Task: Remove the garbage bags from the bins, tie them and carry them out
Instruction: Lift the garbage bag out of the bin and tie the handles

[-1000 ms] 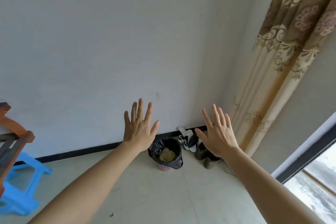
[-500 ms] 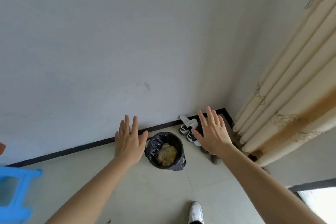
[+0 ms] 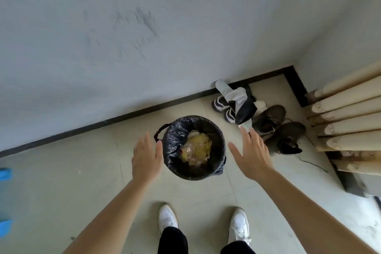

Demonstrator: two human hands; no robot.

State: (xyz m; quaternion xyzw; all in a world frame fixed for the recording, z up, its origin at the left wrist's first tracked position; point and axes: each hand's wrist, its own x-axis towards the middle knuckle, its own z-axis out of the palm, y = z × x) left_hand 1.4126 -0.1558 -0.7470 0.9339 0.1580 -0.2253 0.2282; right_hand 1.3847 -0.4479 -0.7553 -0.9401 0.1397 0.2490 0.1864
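A small round bin lined with a black garbage bag (image 3: pixel 175 140) stands on the tiled floor near the wall, straight ahead of my feet. Yellowish scraps (image 3: pixel 198 148) lie inside the bag. The bag's edge is folded over the bin's rim, with a loop handle sticking out at the left. My left hand (image 3: pixel 145 156) hovers flat just left of the rim, fingers apart, holding nothing. On the right side of the bin my right hand (image 3: pixel 250 152) is spread and empty too. Neither hand touches the bag.
Several shoes (image 3: pixel 268 121) and slippers (image 3: pixel 237 99) are piled in the corner right of the bin. Beige curtain folds (image 3: pixel 348 121) hang at the right. A blue stool (image 3: pixel 5 198) shows at the left edge. My white shoes (image 3: pixel 167 218) stand behind the bin.
My view has tilted down and closed in on the bin. Both open hands have dropped from in front of the wall to either side of the bin's rim.
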